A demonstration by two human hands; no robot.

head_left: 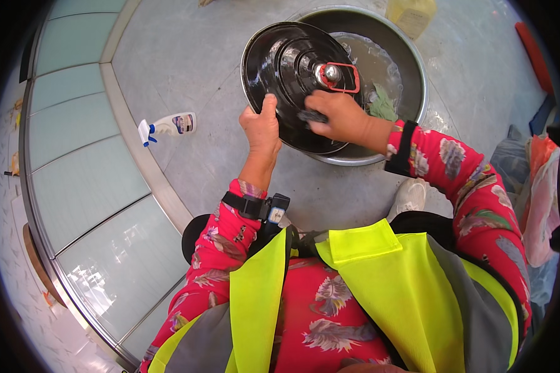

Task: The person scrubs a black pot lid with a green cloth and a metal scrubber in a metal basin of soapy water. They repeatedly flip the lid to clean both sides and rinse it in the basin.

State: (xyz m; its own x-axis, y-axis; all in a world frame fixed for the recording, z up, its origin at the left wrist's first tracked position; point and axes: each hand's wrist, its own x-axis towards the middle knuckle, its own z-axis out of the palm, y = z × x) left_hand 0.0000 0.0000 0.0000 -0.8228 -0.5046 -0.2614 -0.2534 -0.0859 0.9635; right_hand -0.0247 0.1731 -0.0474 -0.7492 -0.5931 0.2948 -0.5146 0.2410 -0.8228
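Scrubbing appears under way: glossy black round lid (272, 67), twelve o'clock.
Left hand (261, 128) clasps its eight-o'clock rim; right hand (341, 118) grips a dark scrubbing pad (313, 116) at its six-o'clock face. Lid overlaps a round grey metal basin (412, 71) at nine o'clock; what remains unscrubbed cannot be told.

You're holding a glossy black lid (270, 74), its silver knob (331, 74) and red handle (357, 78) facing up, over the basin's (412, 74) left side; a dark scrubber (312, 116) is resting against its ringed face.
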